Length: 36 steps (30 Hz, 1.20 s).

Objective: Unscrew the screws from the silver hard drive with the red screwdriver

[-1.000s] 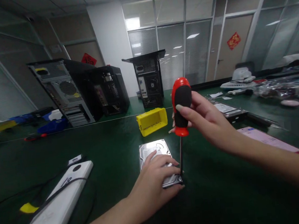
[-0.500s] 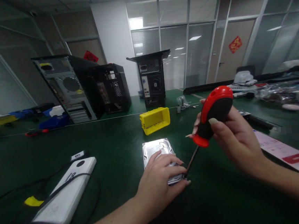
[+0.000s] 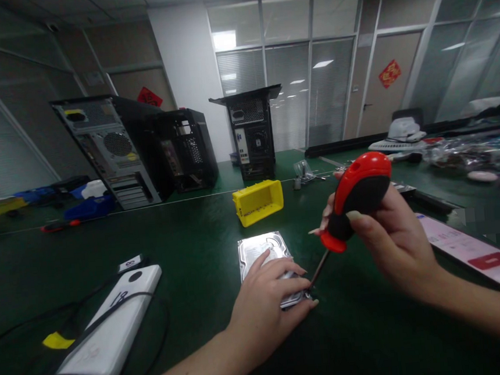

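While spread left fingers hold a silver drive, right fingers clasp a screwdriver.

A dark green counter spans the view. At its near centre lies a silver hard drive; beyond it sits an open yellow bin. A long white block lies at left, a flat pink-screened device at right. Three computer cases stand towards the back; crumpled clear plastic lies far right.
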Motion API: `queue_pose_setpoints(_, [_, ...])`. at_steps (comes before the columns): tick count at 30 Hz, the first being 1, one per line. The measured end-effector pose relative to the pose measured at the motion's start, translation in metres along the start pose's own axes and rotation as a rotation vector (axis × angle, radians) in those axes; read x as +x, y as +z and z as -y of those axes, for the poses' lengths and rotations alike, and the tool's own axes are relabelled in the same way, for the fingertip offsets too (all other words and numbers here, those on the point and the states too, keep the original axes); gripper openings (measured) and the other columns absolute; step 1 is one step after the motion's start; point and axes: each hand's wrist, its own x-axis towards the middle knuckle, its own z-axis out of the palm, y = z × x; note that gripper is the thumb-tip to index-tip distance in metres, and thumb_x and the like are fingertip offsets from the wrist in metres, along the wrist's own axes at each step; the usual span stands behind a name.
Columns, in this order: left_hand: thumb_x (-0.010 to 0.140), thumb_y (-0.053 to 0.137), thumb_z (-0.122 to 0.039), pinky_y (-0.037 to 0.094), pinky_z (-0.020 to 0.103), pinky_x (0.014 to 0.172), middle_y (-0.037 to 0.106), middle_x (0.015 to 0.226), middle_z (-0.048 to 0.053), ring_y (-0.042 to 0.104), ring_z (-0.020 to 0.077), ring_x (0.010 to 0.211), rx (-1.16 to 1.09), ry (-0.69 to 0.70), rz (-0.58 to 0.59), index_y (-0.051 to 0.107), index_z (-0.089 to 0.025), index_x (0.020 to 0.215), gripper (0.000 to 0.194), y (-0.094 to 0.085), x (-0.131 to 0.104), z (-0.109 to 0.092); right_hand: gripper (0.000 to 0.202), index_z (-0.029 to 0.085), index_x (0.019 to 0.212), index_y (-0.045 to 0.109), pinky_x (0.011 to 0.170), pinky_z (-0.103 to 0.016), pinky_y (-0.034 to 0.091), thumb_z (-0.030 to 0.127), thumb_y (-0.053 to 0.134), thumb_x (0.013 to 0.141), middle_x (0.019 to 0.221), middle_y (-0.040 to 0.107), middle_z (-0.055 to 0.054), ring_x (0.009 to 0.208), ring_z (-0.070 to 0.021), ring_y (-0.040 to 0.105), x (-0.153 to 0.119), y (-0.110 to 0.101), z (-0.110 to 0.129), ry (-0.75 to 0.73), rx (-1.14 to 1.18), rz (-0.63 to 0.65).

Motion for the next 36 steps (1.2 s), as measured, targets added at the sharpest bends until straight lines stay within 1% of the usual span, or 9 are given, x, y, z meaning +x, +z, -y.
queue_pose_setpoints(3, [0.081,0.062,-0.03,0.02,0.05,0.108,0.061,0.111,0.0,0.054,0.0197,0.105,0.004,0.003,0.002,0.066,-0.029,0.098,0.018,-0.001,0.001,-0.001,0.021,0.026,0.106,0.048,0.071,-0.025,0.054,0.03,0.052,0.086,0.091,0.056,-0.001,0.079,-0.0132,0.059,0.0,0.001,0.0,0.003,0.001,-0.008])
queue_pose_setpoints(7, [0.081,0.062,-0.03,0.021,0.053,0.107,0.061,0.111,0.001,0.055,0.0212,0.105,0.023,0.014,0.001,0.067,-0.028,0.097,0.017,-0.001,0.001,-0.001,0.02,0.027,0.105,0.048,0.07,-0.03,0.055,0.031,0.052,0.086,0.092,0.055,-0.001,0.078,-0.015,0.059,-0.001,0.002,0.0,-0.001,0.018,-0.001])
queue_pose_setpoints(13, [0.082,0.061,-0.032,0.02,0.05,0.108,0.061,0.111,0.0,0.055,0.0197,0.104,0.041,0.021,0.0,0.066,-0.028,0.096,0.016,-0.002,0.0,-0.001,0.026,0.029,0.111,0.047,0.069,-0.034,0.055,0.032,0.052,0.085,0.093,0.053,-0.003,0.078,-0.0171,0.057,-0.004,0.001,0.001,-0.012,-0.021,0.015])
queue_pose_setpoints(16, [0.082,0.06,-0.033,0.019,0.049,0.109,0.06,0.112,-0.001,0.054,0.0188,0.106,0.049,0.017,0.005,0.066,-0.029,0.097,0.016,-0.002,0.0,-0.001,0.024,0.028,0.109,0.048,0.066,-0.031,0.057,0.03,0.052,0.086,0.091,0.053,-0.002,0.076,-0.0158,0.058,-0.004,0.001,0.001,-0.017,0.018,0.02])
queue_pose_setpoints(20, [0.082,0.061,-0.032,0.019,0.049,0.109,0.06,0.112,-0.001,0.053,0.0185,0.106,0.037,0.011,0.01,0.066,-0.028,0.098,0.017,-0.001,0.0,0.0,0.018,0.027,0.104,0.049,0.066,-0.027,0.056,0.029,0.052,0.086,0.088,0.054,-0.001,0.076,-0.0143,0.06,-0.002,0.001,0.001,-0.013,0.032,-0.016])
queue_pose_setpoints(27, [0.081,0.061,-0.031,0.02,0.05,0.108,0.061,0.112,0.001,0.054,0.0201,0.106,0.027,0.012,0.001,0.067,-0.028,0.098,0.017,-0.001,0.001,-0.001,0.022,0.027,0.107,0.049,0.07,-0.025,0.056,0.028,0.053,0.086,0.091,0.056,0.0,0.078,-0.0127,0.06,-0.002,0.002,0.0,-0.001,0.033,-0.005])
queue_pose_setpoints(30, [0.081,0.062,-0.031,0.02,0.049,0.108,0.061,0.11,0.0,0.054,0.0197,0.105,0.026,0.012,-0.009,0.067,-0.028,0.096,0.016,-0.001,0.001,-0.002,0.029,0.026,0.112,0.046,0.073,-0.027,0.055,0.026,0.055,0.084,0.093,0.056,-0.002,0.083,-0.0143,0.061,0.004,0.002,0.005,0.043,0.038,0.049])
queue_pose_setpoints(34, [0.081,0.063,-0.03,0.021,0.049,0.108,0.061,0.108,0.001,0.055,0.0192,0.102,0.032,0.028,-0.01,0.067,-0.027,0.095,0.015,0.0,0.003,-0.002,0.054,0.029,0.133,0.023,0.08,-0.033,0.053,0.019,0.049,0.087,0.1,0.056,-0.003,0.088,-0.0147,0.061,0.015,0.001,0.011,0.127,0.169,0.224])
queue_pose_setpoints(36, [0.08,0.063,-0.03,0.026,0.047,0.105,0.062,0.105,0.001,0.056,0.0191,0.099,0.042,0.047,-0.014,0.068,-0.026,0.094,0.015,0.0,0.004,-0.001,0.054,0.03,0.132,0.022,0.08,-0.034,0.052,0.02,0.05,0.086,0.098,0.056,-0.002,0.084,-0.0138,0.061,0.021,0.003,0.01,0.194,0.242,0.292])
